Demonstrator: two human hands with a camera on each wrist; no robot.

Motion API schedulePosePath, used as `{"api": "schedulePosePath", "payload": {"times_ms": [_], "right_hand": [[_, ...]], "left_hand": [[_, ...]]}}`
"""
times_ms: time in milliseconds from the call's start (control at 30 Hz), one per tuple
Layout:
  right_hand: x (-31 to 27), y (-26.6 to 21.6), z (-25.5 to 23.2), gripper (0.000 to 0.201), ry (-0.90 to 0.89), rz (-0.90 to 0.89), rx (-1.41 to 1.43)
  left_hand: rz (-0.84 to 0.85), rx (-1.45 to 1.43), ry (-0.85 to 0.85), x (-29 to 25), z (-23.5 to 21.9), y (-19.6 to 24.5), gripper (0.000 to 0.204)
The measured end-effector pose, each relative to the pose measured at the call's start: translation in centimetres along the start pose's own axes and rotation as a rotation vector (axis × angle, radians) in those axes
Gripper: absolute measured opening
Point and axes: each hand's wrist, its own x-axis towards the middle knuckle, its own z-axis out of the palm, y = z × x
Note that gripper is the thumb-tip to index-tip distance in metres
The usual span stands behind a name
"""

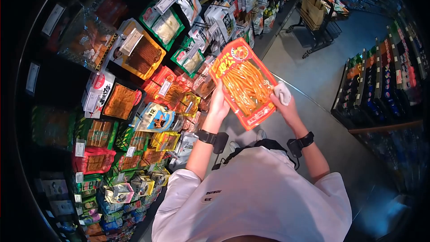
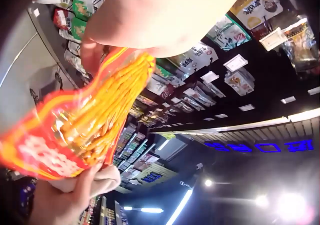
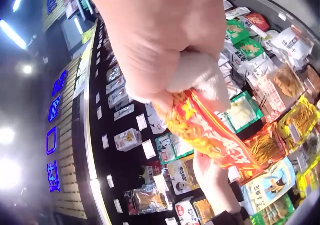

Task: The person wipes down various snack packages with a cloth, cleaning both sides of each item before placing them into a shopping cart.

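Note:
A red-edged snack packet (image 1: 249, 85) with a clear window, showing long orange strips inside, is held up at a tilt before the chest. My left hand (image 1: 218, 105) grips its left edge, thumb over the front. On the opposite edge, my right hand (image 1: 288, 107) pinches the packet and also has a crumpled white cloth or tissue (image 1: 282, 93) tucked in it. The left wrist view has the packet (image 2: 107, 110) stretched between both hands. From the right wrist, the white cloth (image 3: 200, 82) shows beneath the palm, against the packet's end.
Packaged snacks (image 1: 123, 101) hang in rows with price tags on a dark display rack to the left. A black shopping cart (image 1: 316, 15) carrying a brown paper bag (image 1: 312, 11) stands ahead on the grey floor (image 1: 286, 58). Another stocked shelf (image 1: 376, 80) is at right.

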Motion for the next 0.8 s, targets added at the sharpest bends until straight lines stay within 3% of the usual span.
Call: {"api": "schedulePosePath", "payload": {"times_ms": [33,67,133,167,233,333,367,467,567,667,700,800], "right_hand": [[0.8,0.1,-0.9,0.029,-0.004,-0.065,-0.164],[1.3,0.3,-1.4,0.029,-0.01,-0.131,-0.33],[1.2,-1.2,-0.4,0.033,-0.11,-0.393,-0.481],[0.8,-1.8,0.3,0.036,-0.179,-0.491,-0.61],[-0.5,-2.6,2.0,0.042,-0.322,-0.645,-0.755],[-1.5,-2.0,3.4,0.04,-0.549,-0.754,-0.786],[-1.7,-2.1,3.4,0.035,-0.533,-0.736,-0.775],[-1.8,-2.0,2.2,0.032,-0.489,-0.605,-0.733],[-1.3,-2.7,1.3,0.035,-0.319,-0.581,-0.543],[-0.4,-2.9,1.2,0.041,0.223,-0.285,-0.214],[-0.2,-2.6,1.6,0.045,0.219,-0.214,-0.232],[-1.8,-2.3,3.6,0.049,-0.051,-0.672,-0.87]], "left_hand": [[0.019,0.138,0.009,-0.1,0.1,-0.3,0.048],[-0.076,0.235,0.073,-0.3,0.1,-0.5,0.062],[-0.235,0.311,0.135,-1.5,2.3,0.0,0.107],[-0.297,0.263,0.059,-1.6,2.5,-0.3,0.128],[-0.333,0.061,-0.119,-1.4,3.8,-1.0,0.113],[-0.215,0.142,-0.206,-1.8,5.7,-1.3,0.086],[-0.16,0.254,-0.198,-2.3,6.3,-1.3,0.077],[-0.173,0.159,-0.268,-1.9,4.3,-2.4,0.063],[-0.192,0.089,-0.204,-2.0,3.7,-2.6,0.055],[-0.149,0.032,-0.225,-2.0,4.6,-2.2,0.05],[-0.15,-0.01,-0.221,-2.3,5.3,-2.0,0.05],[-0.137,-0.016,-0.227,-2.4,6.9,-1.9,0.05]]}}
